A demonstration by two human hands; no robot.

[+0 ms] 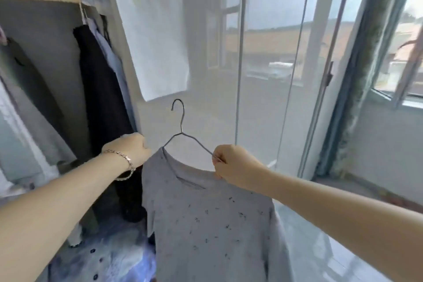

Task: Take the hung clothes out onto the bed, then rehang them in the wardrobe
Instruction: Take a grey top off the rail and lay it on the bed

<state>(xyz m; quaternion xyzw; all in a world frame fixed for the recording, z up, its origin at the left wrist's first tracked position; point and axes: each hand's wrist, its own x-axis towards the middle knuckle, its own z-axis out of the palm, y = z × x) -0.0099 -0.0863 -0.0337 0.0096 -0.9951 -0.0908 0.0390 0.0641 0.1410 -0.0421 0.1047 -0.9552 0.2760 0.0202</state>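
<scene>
A grey T-shirt (206,224) with small dark specks hangs on a thin wire hanger (180,130) in the middle of the view. My right hand (233,167) pinches the hanger's right arm together with the shirt's shoulder. My left hand (132,149), with a bracelet on the wrist, grips the shirt's left shoulder; its fingers are hidden behind the fabric. The hanger's hook points up and hangs on nothing. The open wardrobe (45,75) at left holds a black garment (103,98), a pale blue one (112,57) and grey ones (34,110) on hangers.
The wardrobe's mirrored sliding door (206,41) stands right behind the shirt, with a white sheet of paper (158,41) stuck on it. A window (400,52) and a curtain (366,75) are at right. A blue-and-white patterned garment with dark buttons (103,258) lies low in front.
</scene>
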